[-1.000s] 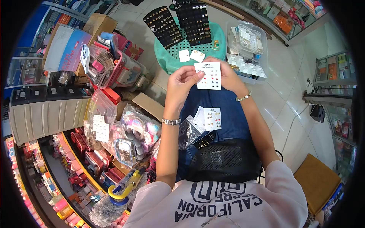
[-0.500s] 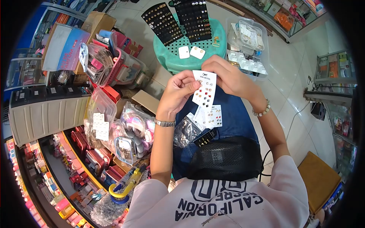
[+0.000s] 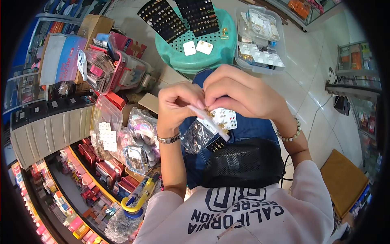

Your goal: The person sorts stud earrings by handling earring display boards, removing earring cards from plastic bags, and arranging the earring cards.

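Note:
My left hand pinches a white earring card, tilted nearly edge-on, with gold-coloured pieces along its side. Fingers of my right hand are closed together at the card's upper edge; whatever they pinch is too small to make out. On my lap below lie a second earring card with coloured studs, a crinkled clear plastic bag and a black card with gold earrings. A black mesh bag rests against my waist.
Ahead stands a green stool bearing black earring displays, two small white cards and gold pieces. Clear bins sit to its right. Baskets, boxes and a goods shelf crowd the left; a brown board lies right.
The earring card has turned from facing me to nearly edge-on and come lower, closer to my lap. Both hands moved down with it, and my right fingers have closed at its edge.

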The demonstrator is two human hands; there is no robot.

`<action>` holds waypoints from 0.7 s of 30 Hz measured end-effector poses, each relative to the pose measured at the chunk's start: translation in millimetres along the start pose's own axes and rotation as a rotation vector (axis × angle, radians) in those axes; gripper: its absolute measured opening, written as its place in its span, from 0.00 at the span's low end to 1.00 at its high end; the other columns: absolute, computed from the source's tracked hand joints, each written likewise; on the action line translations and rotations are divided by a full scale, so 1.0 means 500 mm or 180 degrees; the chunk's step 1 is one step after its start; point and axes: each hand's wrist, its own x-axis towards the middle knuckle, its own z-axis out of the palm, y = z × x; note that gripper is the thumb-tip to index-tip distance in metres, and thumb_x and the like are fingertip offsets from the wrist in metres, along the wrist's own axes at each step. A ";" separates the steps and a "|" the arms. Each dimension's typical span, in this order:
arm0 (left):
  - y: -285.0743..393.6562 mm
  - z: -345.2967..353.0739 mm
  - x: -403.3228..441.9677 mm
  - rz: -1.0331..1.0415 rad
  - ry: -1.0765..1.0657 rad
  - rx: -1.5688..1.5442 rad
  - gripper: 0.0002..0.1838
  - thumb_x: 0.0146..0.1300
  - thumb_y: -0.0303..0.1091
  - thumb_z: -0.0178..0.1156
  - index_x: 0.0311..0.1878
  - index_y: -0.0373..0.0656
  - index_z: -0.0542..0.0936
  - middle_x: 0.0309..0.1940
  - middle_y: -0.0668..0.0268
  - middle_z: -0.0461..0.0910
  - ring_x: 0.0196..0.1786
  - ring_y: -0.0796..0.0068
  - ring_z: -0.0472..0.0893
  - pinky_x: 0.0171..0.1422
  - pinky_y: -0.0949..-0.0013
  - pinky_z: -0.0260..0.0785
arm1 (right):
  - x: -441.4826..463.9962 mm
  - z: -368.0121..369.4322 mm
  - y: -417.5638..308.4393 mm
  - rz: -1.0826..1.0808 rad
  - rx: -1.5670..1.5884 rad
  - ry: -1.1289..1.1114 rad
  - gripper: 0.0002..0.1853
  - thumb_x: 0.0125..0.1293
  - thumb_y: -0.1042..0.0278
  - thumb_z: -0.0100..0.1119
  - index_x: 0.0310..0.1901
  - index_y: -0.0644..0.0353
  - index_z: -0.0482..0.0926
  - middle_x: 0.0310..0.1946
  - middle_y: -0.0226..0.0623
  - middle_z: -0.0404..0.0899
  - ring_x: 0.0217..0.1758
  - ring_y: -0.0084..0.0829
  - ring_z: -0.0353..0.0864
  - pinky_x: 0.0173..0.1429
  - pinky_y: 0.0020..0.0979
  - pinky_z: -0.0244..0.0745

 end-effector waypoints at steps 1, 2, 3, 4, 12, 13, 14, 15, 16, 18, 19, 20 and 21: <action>0.008 0.007 0.001 -0.0037 0.0008 0.0000 0.06 0.44 0.20 0.66 0.27 0.36 0.79 0.25 0.62 0.79 0.28 0.75 0.76 0.35 0.76 0.70 | -0.001 0.000 -0.006 0.0024 0.0025 0.0015 0.07 0.51 0.81 0.58 0.33 0.62 0.75 0.37 0.35 0.73 0.36 0.29 0.71 0.40 0.24 0.67; 0.017 0.015 0.003 0.0011 -0.0004 0.0009 0.06 0.44 0.20 0.67 0.25 0.37 0.79 0.24 0.62 0.79 0.27 0.74 0.76 0.35 0.76 0.70 | 0.000 -0.001 -0.011 -0.0021 0.0069 0.0016 0.07 0.51 0.81 0.58 0.33 0.61 0.75 0.37 0.35 0.73 0.35 0.29 0.71 0.40 0.24 0.68; 0.026 0.023 0.007 0.0066 -0.0013 0.0021 0.06 0.43 0.21 0.67 0.24 0.37 0.79 0.23 0.62 0.78 0.27 0.74 0.76 0.35 0.75 0.70 | 0.001 -0.003 -0.016 -0.0071 0.0113 0.0012 0.07 0.51 0.80 0.59 0.33 0.61 0.76 0.38 0.35 0.73 0.35 0.28 0.71 0.40 0.24 0.68; 0.033 0.030 0.009 0.0128 -0.0023 0.0034 0.06 0.42 0.22 0.67 0.22 0.37 0.79 0.22 0.61 0.78 0.26 0.73 0.76 0.34 0.74 0.70 | 0.002 -0.004 -0.018 -0.0127 0.0153 0.0005 0.07 0.51 0.80 0.60 0.34 0.61 0.76 0.38 0.35 0.73 0.35 0.28 0.71 0.40 0.23 0.68; 0.048 0.037 0.003 0.0186 -0.0042 0.0300 0.05 0.42 0.23 0.68 0.22 0.38 0.79 0.19 0.63 0.78 0.24 0.73 0.76 0.34 0.73 0.70 | -0.004 0.002 -0.021 -0.0312 0.0102 0.0044 0.07 0.52 0.80 0.59 0.34 0.61 0.77 0.37 0.35 0.74 0.35 0.29 0.71 0.40 0.23 0.68; 0.050 0.038 0.004 0.0165 -0.0075 0.0362 0.05 0.41 0.22 0.68 0.22 0.38 0.80 0.20 0.63 0.79 0.24 0.73 0.76 0.35 0.73 0.70 | -0.005 0.001 -0.023 -0.0283 0.0070 0.0019 0.06 0.52 0.80 0.59 0.33 0.61 0.77 0.37 0.35 0.74 0.35 0.29 0.71 0.40 0.23 0.68; 0.052 0.038 0.004 0.0145 -0.0108 0.0424 0.06 0.41 0.22 0.68 0.22 0.38 0.80 0.20 0.63 0.79 0.24 0.74 0.76 0.35 0.73 0.70 | -0.007 0.001 -0.024 -0.0255 0.0039 -0.0007 0.06 0.52 0.80 0.59 0.33 0.62 0.77 0.37 0.35 0.74 0.36 0.29 0.72 0.40 0.23 0.69; 0.055 0.039 0.004 0.0124 -0.0140 0.0489 0.06 0.41 0.22 0.68 0.22 0.38 0.80 0.20 0.63 0.79 0.24 0.74 0.76 0.36 0.73 0.71 | -0.008 0.001 -0.027 -0.0229 0.0009 -0.0033 0.06 0.52 0.81 0.59 0.33 0.62 0.77 0.37 0.36 0.74 0.36 0.29 0.72 0.40 0.23 0.69; 0.058 0.041 0.004 0.0125 -0.0135 0.0492 0.06 0.41 0.22 0.68 0.22 0.38 0.80 0.20 0.63 0.79 0.24 0.74 0.76 0.36 0.73 0.71 | -0.008 0.000 -0.029 -0.0230 0.0013 -0.0037 0.06 0.52 0.81 0.59 0.33 0.62 0.77 0.37 0.36 0.74 0.36 0.29 0.72 0.40 0.23 0.69; 0.062 0.048 0.005 0.0095 -0.0054 0.0548 0.07 0.40 0.22 0.69 0.22 0.38 0.80 0.20 0.63 0.79 0.24 0.74 0.76 0.38 0.73 0.71 | -0.008 -0.002 -0.037 -0.0066 -0.0025 -0.0054 0.05 0.52 0.80 0.58 0.32 0.62 0.77 0.37 0.36 0.74 0.36 0.30 0.72 0.40 0.24 0.69; 0.064 0.051 0.006 0.0082 -0.0016 0.0574 0.07 0.39 0.21 0.69 0.23 0.39 0.80 0.20 0.64 0.80 0.24 0.75 0.76 0.39 0.72 0.72 | -0.008 -0.003 -0.041 0.0016 -0.0048 -0.0062 0.04 0.53 0.80 0.58 0.31 0.62 0.77 0.37 0.36 0.74 0.36 0.30 0.72 0.40 0.24 0.69; 0.066 0.054 0.007 0.0068 0.0022 0.0601 0.07 0.38 0.21 0.69 0.23 0.39 0.80 0.20 0.64 0.80 0.24 0.75 0.76 0.40 0.72 0.72 | -0.008 -0.004 -0.043 0.0098 -0.0070 -0.0070 0.04 0.53 0.80 0.58 0.31 0.62 0.77 0.37 0.36 0.74 0.36 0.30 0.72 0.41 0.24 0.69; 0.069 0.056 0.007 0.0072 0.0026 0.0605 0.07 0.38 0.21 0.69 0.23 0.39 0.80 0.20 0.64 0.80 0.24 0.75 0.76 0.40 0.72 0.72 | -0.008 -0.005 -0.045 0.0093 -0.0068 -0.0075 0.04 0.53 0.80 0.58 0.31 0.62 0.77 0.37 0.36 0.74 0.36 0.30 0.72 0.41 0.24 0.69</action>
